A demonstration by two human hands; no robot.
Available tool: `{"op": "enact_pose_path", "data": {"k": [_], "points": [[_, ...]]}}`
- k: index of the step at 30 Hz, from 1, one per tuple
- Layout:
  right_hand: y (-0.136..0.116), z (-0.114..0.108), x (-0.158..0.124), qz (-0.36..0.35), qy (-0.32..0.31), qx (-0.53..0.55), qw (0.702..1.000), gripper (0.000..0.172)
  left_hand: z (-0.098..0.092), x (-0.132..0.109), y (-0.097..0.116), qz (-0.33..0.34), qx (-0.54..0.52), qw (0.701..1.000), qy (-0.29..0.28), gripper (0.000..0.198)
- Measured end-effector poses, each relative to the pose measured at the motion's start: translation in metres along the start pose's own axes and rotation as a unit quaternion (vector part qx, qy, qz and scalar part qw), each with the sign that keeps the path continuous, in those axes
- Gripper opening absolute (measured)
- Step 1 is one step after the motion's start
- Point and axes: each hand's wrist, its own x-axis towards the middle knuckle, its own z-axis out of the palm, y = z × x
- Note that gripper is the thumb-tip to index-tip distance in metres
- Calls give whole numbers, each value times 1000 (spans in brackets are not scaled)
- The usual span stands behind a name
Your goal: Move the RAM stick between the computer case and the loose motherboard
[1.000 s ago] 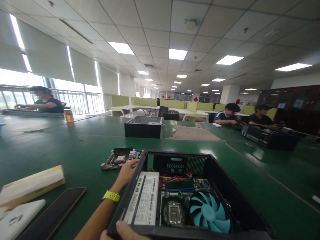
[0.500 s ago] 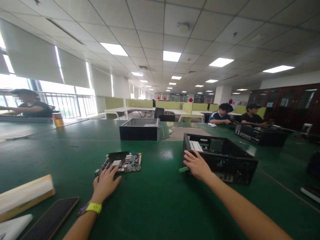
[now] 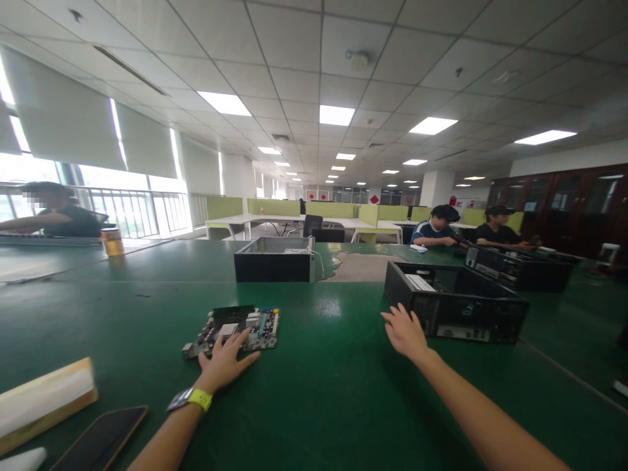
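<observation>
A computer motherboard (image 3: pixel 262 324) lies flat on the green table, left of centre. Over its near edge my left hand (image 3: pixel 224 361) is spread, fingers apart; I cannot tell whether the fingertips touch the board. To the right stands a black computer case (image 3: pixel 471 313), lying on its side with its top uncovered and a pale part showing inside. My right hand (image 3: pixel 406 330) is at the near left corner of this case, fingers stretched out and holding nothing. Whether it touches the case is unclear.
A second open case (image 3: pixel 273 265) stands further back, beside a worn patch (image 3: pixel 360 267) of the tabletop. At the lower left lie a phone (image 3: pixel 101 438) and a long pale box (image 3: pixel 46 402). Another case (image 3: pixel 523 269) stands by two seated people; a third person sits at left.
The black case has shifted right and away, and turned slightly. My right hand has moved right and no longer lies over its corner. My left hand has moved right over the motherboard's near edge.
</observation>
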Motion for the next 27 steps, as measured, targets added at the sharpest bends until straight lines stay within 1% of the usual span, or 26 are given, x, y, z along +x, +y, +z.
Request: {"op": "enact_pose_path", "data": {"k": [2,4,6,8,11,13,16,18,20,21,23,24,25,27], "points": [[-23,10,-23,-10,42,104,994,44,-2,1,13,-2,-6,1000,-16,66],[-39,17,-47,-14,76,200,977,43,-4,-1,27,-4,0,1000,-14,57],[-47,19,-66,-17,84,282,956,42,-6,-9,43,10,12,1000,-4,48],[-50,17,-76,-25,75,351,933,42,-9,-25,65,41,19,999,-11,41],[-53,12,-77,-13,47,430,902,43,-15,-64,107,119,9,992,-40,37],[-57,12,-74,1,37,444,895,43,-15,-98,140,164,5,983,-77,38],[-67,14,-75,-26,35,409,911,38,-3,-147,185,211,-7,966,-151,43],[-73,16,-79,-52,24,363,930,33,12,-173,206,233,-23,952,-200,47],[-78,17,-82,-60,9,317,946,32,22,-188,218,246,-51,940,-231,46],[-79,18,-83,-59,3,301,952,34,23,-191,220,253,-65,935,-242,46],[-80,21,-84,-58,-13,280,958,40,13,-185,218,265,-78,931,-238,49],[-79,22,-84,-60,-25,273,960,41,5,-177,213,272,-81,933,-219,51],[-79,23,-84,-60,-38,266,961,39,-4,-166,207,277,-83,939,-188,53],[-78,25,-83,-58,-58,258,963,31,-20,-138,190,276,-91,951,-103,47]]}}
